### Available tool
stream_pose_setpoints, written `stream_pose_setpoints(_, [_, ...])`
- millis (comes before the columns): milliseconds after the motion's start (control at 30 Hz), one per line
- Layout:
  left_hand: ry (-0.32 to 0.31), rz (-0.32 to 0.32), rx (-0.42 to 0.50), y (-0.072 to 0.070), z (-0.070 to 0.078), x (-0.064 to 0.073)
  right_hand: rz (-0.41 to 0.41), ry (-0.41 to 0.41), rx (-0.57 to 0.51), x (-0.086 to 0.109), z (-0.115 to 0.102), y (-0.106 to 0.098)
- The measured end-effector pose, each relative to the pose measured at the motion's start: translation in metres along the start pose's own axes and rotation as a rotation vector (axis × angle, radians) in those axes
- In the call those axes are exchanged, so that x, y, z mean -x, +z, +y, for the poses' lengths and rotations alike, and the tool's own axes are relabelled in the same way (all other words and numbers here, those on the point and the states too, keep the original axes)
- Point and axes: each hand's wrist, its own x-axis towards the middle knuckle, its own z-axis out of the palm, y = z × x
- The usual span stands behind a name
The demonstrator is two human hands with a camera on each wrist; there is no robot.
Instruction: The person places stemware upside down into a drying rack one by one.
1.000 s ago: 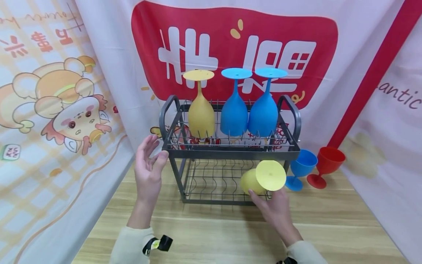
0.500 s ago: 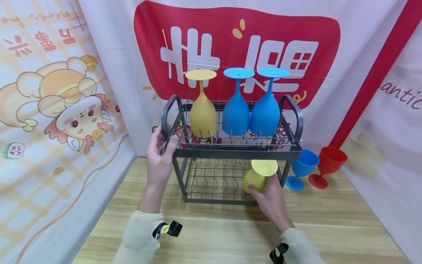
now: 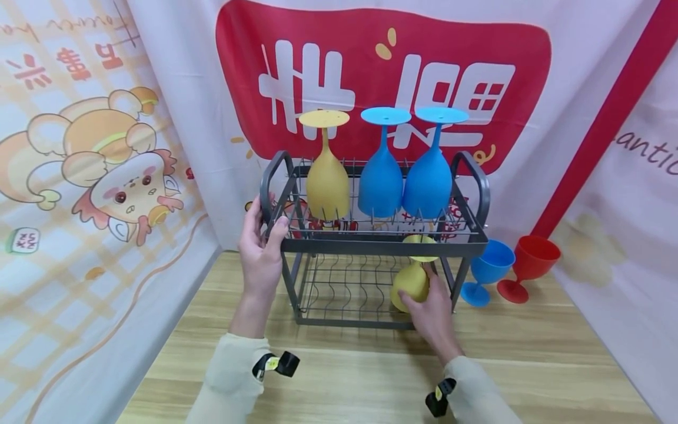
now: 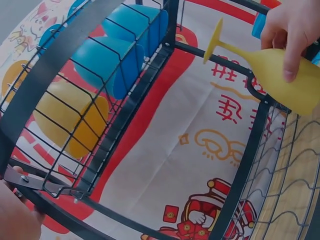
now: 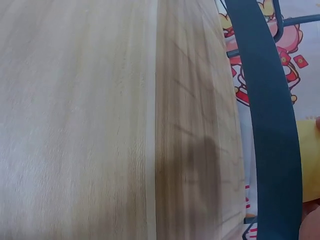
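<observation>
A two-tier dark metal dish rack (image 3: 381, 246) stands on the wooden table. My left hand (image 3: 259, 253) grips its upper tier at the left front corner, thumb in front. Inside the lower tier, at the right end, my right hand (image 3: 431, 312) holds a yellow goblet (image 3: 410, 287) by its bowl. This goblet is upside down with its foot up, partly behind the upper tier's front bar; the left wrist view shows its stem and foot (image 4: 214, 41). On the upper tier, a yellow goblet (image 3: 327, 185) and two blue goblets (image 3: 380, 185) stand upside down.
Right of the rack, a blue goblet (image 3: 491, 266) and a red goblet (image 3: 536, 259) stand upright on the table (image 3: 349, 377). Printed cloth (image 3: 185, 88) hangs behind and at both sides. The lower tier has wavy wire dividers (image 3: 344, 288).
My left hand has moved right and taken hold of the rack's corner. The right hand has moved the yellow goblet farther into the lower tier, tipping its foot back and upward.
</observation>
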Motion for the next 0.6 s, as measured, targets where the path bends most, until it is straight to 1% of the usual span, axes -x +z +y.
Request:
stream_pose_setpoints(233, [0.01, -0.002, 0.002, 0.001, -0.001, 0.001, 0.046, 0.084, -0.034, -0.009, 0.003, 0.005])
stream_pose_setpoints(333, [0.016, -0.002, 0.01, 0.002, -0.002, 0.001, 0.045, 0.105, -0.027, -0.012, 0.004, 0.006])
stream_pose_setpoints(433, [0.016, 0.003, 0.017, 0.002, -0.003, 0.001, 0.045, 0.108, -0.01, -0.013, 0.005, 0.008])
stream_pose_setpoints(600, [0.019, 0.003, 0.036, 0.004, -0.005, 0.0, 0.071, 0.089, 0.029, -0.013, 0.008, 0.008])
